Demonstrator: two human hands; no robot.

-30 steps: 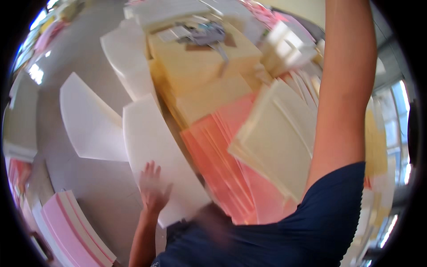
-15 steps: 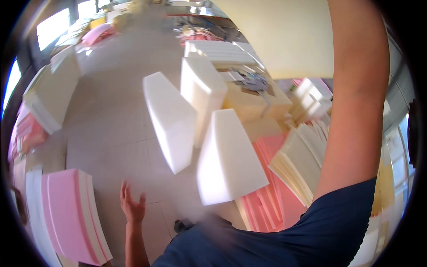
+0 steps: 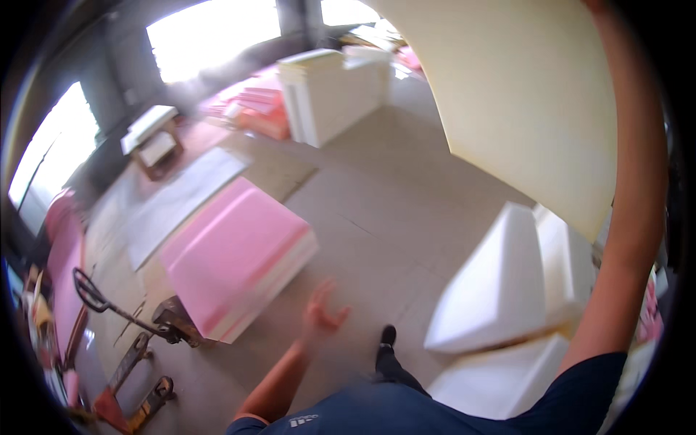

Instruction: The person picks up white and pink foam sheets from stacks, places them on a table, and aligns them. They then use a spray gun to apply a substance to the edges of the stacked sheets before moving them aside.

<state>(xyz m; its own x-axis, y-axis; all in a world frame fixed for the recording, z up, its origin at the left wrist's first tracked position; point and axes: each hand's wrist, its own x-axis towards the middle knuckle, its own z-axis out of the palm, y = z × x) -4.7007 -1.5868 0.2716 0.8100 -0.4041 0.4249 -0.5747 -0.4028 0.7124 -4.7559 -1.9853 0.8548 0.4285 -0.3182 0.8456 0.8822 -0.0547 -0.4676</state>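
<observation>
Near left, a pallet jack (image 3: 174, 319) stands beside a pink block (image 3: 235, 254); a whitish sheet (image 3: 185, 203) lies beyond. White blocks (image 3: 493, 283) sit near right. Far off, pale slabs (image 3: 337, 94) stand beside pink pieces (image 3: 264, 122), below a window (image 3: 214, 40).

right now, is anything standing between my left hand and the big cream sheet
Nothing visible does: from your left hand to the near edge of the cream sheet, only floor shows between. The white foam blocks stand to the right of that line.
</observation>
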